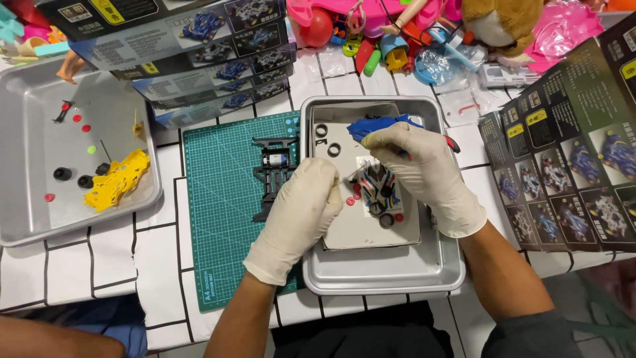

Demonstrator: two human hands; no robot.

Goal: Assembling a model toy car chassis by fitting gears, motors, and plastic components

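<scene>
Both my hands wear white gloves over a metal tray. My left hand is closed, pinching something small near its fingertips; the piece is too tiny to identify. My right hand grips a red-handled tool and hovers over a white, black and red toy car body lying on a grey sheet. A blue plastic part lies just behind my right hand. Black rubber rings and small red discs lie on the sheet. A black toy car chassis rests on the green cutting mat, left of the tray.
A second metal tray at the left holds a yellow chassis part, black wheels and small red pieces. Stacked kit boxes stand at the back, an unfolded printed leaflet lies right, and colourful toys crowd the far edge.
</scene>
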